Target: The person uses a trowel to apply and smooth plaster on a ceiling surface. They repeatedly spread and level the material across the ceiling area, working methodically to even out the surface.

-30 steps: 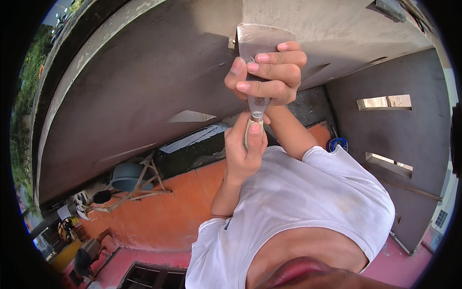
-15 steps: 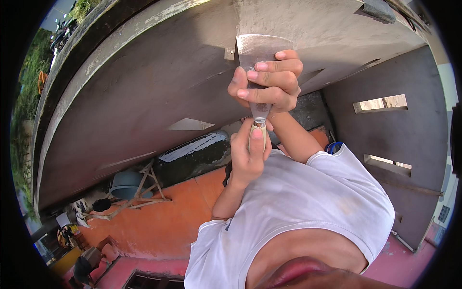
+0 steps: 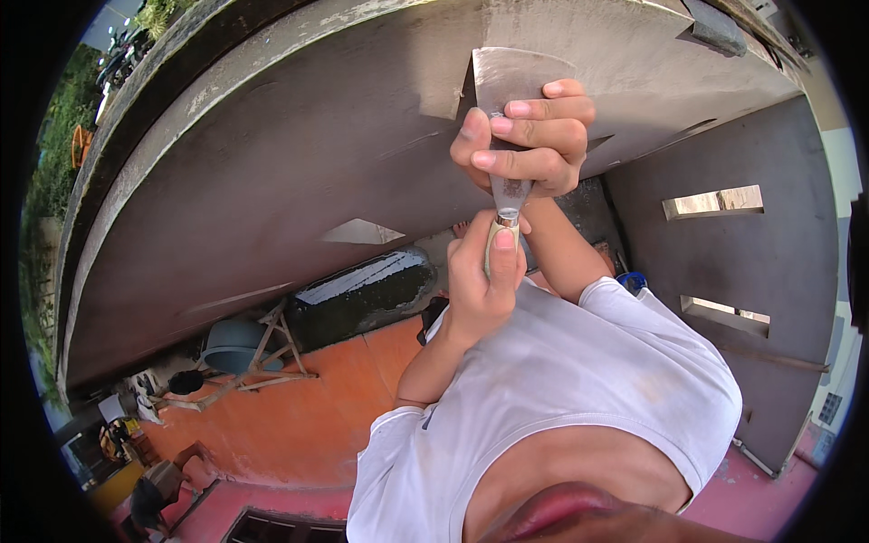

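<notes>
A scraper with a wide metal blade (image 3: 516,74) and a pale handle points upward in front of a grey plastered wall (image 3: 299,154). My left hand (image 3: 486,281) is wrapped round its handle, thumb along the front. Higher up, my right hand (image 3: 539,145) grips the blade, with several fingertips pressed on its face and the thumb at its left edge. The blade's broad edge lies over the wall surface; whether it touches cannot be told. A lighter patch of plaster shows beside and above the blade.
Slotted grey wall (image 3: 724,253) stands on the right. Lower left are a blue-grey basin (image 3: 233,346), a wooden stand (image 3: 285,339) and an orange floor (image 3: 317,407). A dark trough-like hollow (image 3: 362,290) holds something wet-looking. Another person (image 3: 158,489) is at far lower left.
Both hands and the scraper have shifted up and to the right along the wall. The grip on handle and blade looks the same.
</notes>
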A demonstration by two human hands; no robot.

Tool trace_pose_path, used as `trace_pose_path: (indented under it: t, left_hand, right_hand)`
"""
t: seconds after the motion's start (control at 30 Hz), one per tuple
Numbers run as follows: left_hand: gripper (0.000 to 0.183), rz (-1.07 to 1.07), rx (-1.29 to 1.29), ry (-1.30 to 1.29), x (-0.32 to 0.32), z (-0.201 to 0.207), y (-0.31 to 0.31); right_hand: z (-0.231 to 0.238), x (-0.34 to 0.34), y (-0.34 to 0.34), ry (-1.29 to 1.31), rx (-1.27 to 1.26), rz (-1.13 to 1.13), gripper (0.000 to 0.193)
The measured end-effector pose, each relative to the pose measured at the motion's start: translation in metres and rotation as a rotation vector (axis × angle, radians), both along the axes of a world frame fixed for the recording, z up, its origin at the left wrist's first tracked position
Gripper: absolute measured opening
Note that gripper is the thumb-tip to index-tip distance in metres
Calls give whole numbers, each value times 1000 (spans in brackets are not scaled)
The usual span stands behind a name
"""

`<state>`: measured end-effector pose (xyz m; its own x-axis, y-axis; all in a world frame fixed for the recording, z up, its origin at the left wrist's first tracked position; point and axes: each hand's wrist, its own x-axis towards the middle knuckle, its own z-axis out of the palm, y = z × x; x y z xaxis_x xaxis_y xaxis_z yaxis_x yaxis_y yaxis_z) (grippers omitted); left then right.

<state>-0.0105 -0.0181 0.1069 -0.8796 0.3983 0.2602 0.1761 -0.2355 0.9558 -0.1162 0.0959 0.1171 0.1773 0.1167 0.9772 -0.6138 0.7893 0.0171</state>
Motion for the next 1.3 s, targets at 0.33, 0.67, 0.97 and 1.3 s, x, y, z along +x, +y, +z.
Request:
trace_pose_path:
  t: [0.33, 0.67, 0.97, 1.3]
  left_hand:
    - [46, -9, -51, -20, 10, 8, 6]
    - [48, -13, -36, -39, 12, 12, 4]
    - [40, -34, -9, -51, 13, 10, -3]
    - [44, -17, 29, -75, 15, 7, 2]
  right_hand:
    - [2, 1, 3, -6, -22, 1, 36]
    - [0, 7, 0, -21, -35, 8, 36]
    - [7, 10, -6, -26, -62, 60, 35]
    - [0, 10, -4, -13, -61, 69, 34]
